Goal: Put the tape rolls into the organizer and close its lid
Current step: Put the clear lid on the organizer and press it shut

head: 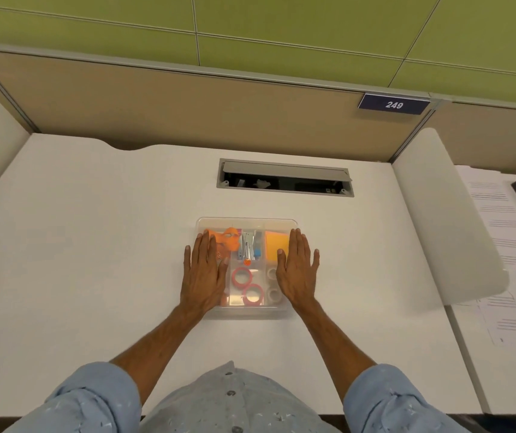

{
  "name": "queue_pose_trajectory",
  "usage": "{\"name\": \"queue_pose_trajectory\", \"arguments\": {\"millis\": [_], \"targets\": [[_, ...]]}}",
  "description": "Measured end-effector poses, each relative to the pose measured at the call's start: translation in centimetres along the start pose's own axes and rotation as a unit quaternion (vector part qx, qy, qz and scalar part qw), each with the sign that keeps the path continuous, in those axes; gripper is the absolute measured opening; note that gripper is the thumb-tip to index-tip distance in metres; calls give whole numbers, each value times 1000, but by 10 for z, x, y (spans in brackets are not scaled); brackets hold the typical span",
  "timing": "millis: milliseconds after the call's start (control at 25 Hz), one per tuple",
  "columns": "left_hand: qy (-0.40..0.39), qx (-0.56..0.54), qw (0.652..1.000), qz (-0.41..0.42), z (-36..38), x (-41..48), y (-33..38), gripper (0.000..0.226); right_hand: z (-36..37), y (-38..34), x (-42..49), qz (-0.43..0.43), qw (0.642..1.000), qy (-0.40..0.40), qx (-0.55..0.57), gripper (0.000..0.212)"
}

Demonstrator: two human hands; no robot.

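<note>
As both hands, left hand (202, 270) and right hand (297, 270), press flat and open on the lid (247, 223) at frame centre, tape rolls (247, 284) lie inside the organizer (245, 312), whose thin plastic likely flexes, best pressed near its edges.

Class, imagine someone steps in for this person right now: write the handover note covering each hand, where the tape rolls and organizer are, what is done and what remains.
Left hand: flat, palm down on the left side of the organizer lid, holding nothing.
Right hand: flat, palm down on the right side of the lid, holding nothing.
Tape rolls: two pink rolls and two white rolls lie inside the near compartments, seen through the clear lid.
Done: the rolls in view are in; the lid is on top.
Left: I cannot tell whether the lid has seated fully; press it evenly, check the edges, then lift the hands away.
</note>
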State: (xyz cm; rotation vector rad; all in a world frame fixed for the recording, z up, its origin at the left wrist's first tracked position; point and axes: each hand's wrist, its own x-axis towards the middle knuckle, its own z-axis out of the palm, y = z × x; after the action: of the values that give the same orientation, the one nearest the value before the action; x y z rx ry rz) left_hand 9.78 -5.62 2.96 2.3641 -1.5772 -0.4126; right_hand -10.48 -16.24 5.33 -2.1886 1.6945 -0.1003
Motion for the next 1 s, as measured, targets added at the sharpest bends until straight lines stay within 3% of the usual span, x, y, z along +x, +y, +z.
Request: {"name": "queue_pose_trajectory", "arguments": {"millis": [200, 280, 440, 760, 1000], "targets": [[-16, 32, 999, -7, -8, 35, -2, 72, -12, -11, 38, -63, 994, -46, -79, 61], [-27, 29, 999, -10, -12, 49, -1, 79, -11, -16, 48, -69, 990, -59, -107, 62], [-48, 42, 998, -11, -8, 62, 5, 116, -1, -21, 54, -58, 985, -71, -143, 68], [-63, 75, 994, -42, 4, 67, 8, 103, 14, -18, 61, -43, 992, -75, -90, 74], [-77, 81, 993, -41, 6, 70, 7, 108, 20, -15, 65, -42, 992, -81, -82, 79]]}}
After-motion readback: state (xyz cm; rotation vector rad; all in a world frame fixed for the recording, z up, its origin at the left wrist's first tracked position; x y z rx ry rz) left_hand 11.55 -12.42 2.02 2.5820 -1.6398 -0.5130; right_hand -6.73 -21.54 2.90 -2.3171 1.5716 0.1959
